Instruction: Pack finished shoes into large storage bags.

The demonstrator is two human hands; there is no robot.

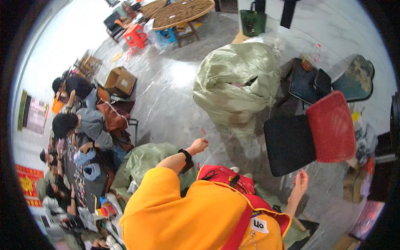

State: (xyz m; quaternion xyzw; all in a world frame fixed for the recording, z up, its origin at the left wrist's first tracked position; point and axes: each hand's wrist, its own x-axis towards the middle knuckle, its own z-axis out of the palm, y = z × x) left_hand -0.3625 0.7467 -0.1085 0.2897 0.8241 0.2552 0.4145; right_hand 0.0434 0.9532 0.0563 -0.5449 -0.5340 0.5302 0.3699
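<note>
My left hand (197,146), with a black band at its wrist, reaches out over the grey floor with its fingers curled together. What they hold, if anything, is too small to make out. A small red strip (203,131) shows just beyond the fingertips; whether it touches them I cannot tell. My right hand (301,182) hangs lower right, fingers loosely apart with nothing seen in them, close to the front edge of a black chair seat (289,143). Ahead stands a large pale green woven sack (237,89), its top partly gaping. A red bag (227,177) hangs at my front.
Another green sack (152,160) lies beside my left arm. A red chair (332,127) adjoins the black one. On the left, several people sit at a cluttered dark table (85,183). A cardboard box (120,81) and a round table (183,14) stand farther off.
</note>
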